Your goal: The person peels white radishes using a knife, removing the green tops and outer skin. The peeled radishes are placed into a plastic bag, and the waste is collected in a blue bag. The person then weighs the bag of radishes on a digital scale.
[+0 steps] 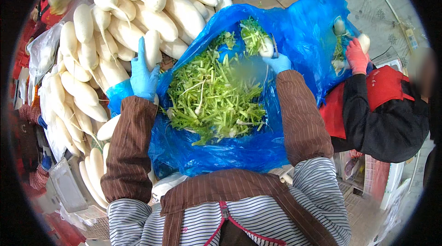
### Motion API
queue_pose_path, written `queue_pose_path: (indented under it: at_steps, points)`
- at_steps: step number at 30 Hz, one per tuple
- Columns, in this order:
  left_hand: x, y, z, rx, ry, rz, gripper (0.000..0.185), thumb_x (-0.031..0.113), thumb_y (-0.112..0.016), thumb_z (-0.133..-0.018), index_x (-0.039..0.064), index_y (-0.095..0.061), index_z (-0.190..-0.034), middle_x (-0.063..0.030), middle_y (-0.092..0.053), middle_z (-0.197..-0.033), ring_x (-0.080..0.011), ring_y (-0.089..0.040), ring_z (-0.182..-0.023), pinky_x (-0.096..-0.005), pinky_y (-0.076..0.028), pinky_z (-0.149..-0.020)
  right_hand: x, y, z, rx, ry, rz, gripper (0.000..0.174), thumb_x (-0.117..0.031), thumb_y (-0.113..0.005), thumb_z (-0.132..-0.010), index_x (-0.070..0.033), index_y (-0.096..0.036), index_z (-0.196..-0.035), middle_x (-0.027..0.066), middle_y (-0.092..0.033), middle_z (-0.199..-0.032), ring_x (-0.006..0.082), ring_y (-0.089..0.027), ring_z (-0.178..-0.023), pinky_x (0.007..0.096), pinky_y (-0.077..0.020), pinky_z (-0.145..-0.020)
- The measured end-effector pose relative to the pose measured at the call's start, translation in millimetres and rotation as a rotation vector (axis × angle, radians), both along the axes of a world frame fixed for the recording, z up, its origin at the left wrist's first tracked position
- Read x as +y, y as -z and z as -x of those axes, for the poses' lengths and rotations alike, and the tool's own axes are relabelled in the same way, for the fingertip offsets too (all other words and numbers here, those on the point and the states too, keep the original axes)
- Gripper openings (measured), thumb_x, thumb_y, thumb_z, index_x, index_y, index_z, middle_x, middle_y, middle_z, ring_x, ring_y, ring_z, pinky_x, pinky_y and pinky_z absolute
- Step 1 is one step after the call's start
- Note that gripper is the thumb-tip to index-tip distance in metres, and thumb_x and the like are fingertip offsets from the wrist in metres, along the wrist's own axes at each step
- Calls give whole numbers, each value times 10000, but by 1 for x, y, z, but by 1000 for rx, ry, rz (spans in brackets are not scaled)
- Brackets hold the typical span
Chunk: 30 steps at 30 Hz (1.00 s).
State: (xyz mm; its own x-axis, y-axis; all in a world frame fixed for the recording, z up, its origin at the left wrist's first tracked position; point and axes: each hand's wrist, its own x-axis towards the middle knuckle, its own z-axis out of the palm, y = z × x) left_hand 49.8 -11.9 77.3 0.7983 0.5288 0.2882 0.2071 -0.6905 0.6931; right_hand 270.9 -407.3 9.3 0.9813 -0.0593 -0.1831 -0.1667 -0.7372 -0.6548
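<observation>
My left hand [142, 79], in a blue glove, grips the near end of a white radish [152, 47], its fingers along both sides. That radish lies at the edge of the radish pile. My right hand [279, 63], also gloved in blue, is closed around what looks like a knife [275, 43]; its thin blade points away from me and the handle is hidden. Just left of the blade lies a radish [266, 48] with leafy green tops [253, 33]. Between my hands, cut radish greens [217, 101] are heaped on a blue plastic bag [221, 154].
White radishes [86, 73] are piled high to the left and far side. At right, a co-worker's pink-gloved hand [357, 56] holds another radish [364, 43] beside a blue bag [307, 21]. A grey crate [69, 185] stands at lower left. Another person's sleeve [30, 113] shows far left.
</observation>
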Motion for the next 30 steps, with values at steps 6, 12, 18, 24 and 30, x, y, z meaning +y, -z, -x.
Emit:
queue_pose_path:
  at_steps: [6,12,18,24,30]
  points:
    - [-15,-1,10,-180,69,241,866,47,-665,-815,172,-179,-1520,-201,-428,-1369,-324,-496,-1185,-366,-429,-987,-13,-17,34,174,-4,-531,420,-371,-781,-754,-35,-671,-980,6,-675,-764,146,-538,-540,294,-418,-526]
    - [-27,-27,21,-413,247,689,841,38,-645,-813,55,-174,-1509,-145,-278,-1509,-217,-357,-1328,-324,-346,-1063,-47,-29,156,915,60,-1558,536,-306,-485,-1001,-8,-324,-1417,-70,-433,-638,18,-353,-468,181,-293,-413]
    - [20,-107,-51,-656,346,209,803,110,-665,-806,-4,-229,-1471,-200,-364,-1442,-294,-398,-1305,-384,-337,-1072,-33,-22,210,712,187,-1188,540,-265,-564,-964,23,-384,-1383,-78,-489,-726,8,-358,-503,180,-307,-457]
    - [106,-162,-197,-265,-107,-191,877,323,-816,-704,0,-386,-1396,-233,-494,-1346,-305,-488,-1240,-358,-410,-1008,-21,-39,220,594,162,-1191,428,-245,-595,-941,20,-501,-1264,-69,-475,-684,30,-375,-502,195,-304,-456]
    - [-1,-122,-104,-676,420,-280,365,105,-619,-842,18,-566,-1192,-142,-627,-1073,-308,-585,-1056,-389,-484,-893,-25,-61,268,543,148,-1240,182,-230,-603,-941,-65,-545,-891,-9,-487,-658,65,-402,-481,215,-301,-418]
